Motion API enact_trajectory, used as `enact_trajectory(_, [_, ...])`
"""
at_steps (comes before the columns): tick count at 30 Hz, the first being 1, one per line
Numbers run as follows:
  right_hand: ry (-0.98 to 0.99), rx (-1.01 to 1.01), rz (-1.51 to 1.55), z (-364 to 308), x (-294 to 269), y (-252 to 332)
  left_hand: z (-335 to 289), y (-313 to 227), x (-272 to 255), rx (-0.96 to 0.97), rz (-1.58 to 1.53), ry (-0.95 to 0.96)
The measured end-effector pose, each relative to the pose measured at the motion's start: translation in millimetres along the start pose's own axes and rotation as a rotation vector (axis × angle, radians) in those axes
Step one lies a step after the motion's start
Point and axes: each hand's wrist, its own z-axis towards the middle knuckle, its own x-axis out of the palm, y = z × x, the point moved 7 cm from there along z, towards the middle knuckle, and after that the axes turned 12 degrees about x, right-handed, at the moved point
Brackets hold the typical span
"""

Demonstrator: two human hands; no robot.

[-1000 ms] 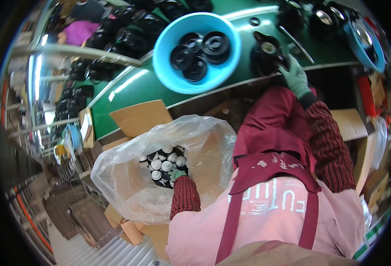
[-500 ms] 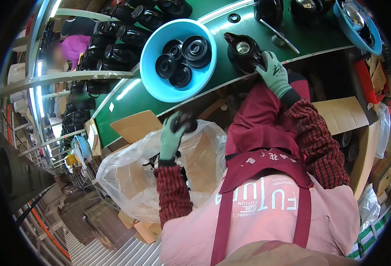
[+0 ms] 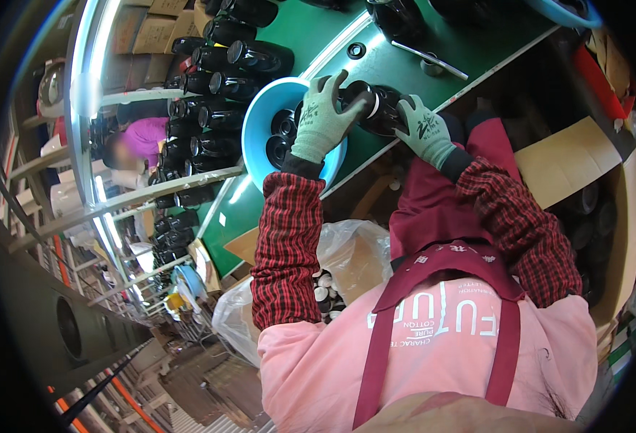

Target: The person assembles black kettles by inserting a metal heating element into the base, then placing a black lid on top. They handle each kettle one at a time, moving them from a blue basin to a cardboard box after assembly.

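Observation:
In my gloved left hand (image 3: 321, 121) is a round black lid (image 3: 359, 98) with a pale ring on its edge, gripped between thumb and fingers. It is up against the mouth end of a glossy black thermos jug (image 3: 384, 119), and I cannot tell whether it sits in the opening. My gloved right hand (image 3: 424, 130) grips the jug at its handle side, near the green table's front edge. Behind my left hand stands a light-blue basin (image 3: 256, 141) with several black lids (image 3: 277, 150) in it, partly hidden by the hand and forearm.
Several black jugs (image 3: 260, 58) lie in rows beyond the basin. On the green table (image 3: 444, 43) are a small black ring (image 3: 356, 50) and a metal rod (image 3: 429, 59). A plastic-lined carton (image 3: 361, 252) with small parts stands below, and another open carton (image 3: 567, 162) is at right.
My left hand has moved up from above the plastic-lined carton to the jug, bringing the black lid to its mouth. My right hand stays on the jug. The view has shifted.

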Motion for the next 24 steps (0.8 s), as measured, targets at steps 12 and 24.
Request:
enact_trajectory(12, [-0.011, 0.000, 0.053, -2.3, 1.2, 4.5, 22.2, -27.7, 6.0, 0.006, 0.200, 0.229])
enact_trajectory(24, [-0.025, -0.001, 0.024, -1.6, -0.8, 6.2, 35.1, -44.5, -11.6, 0.150, 0.422, 0.060])
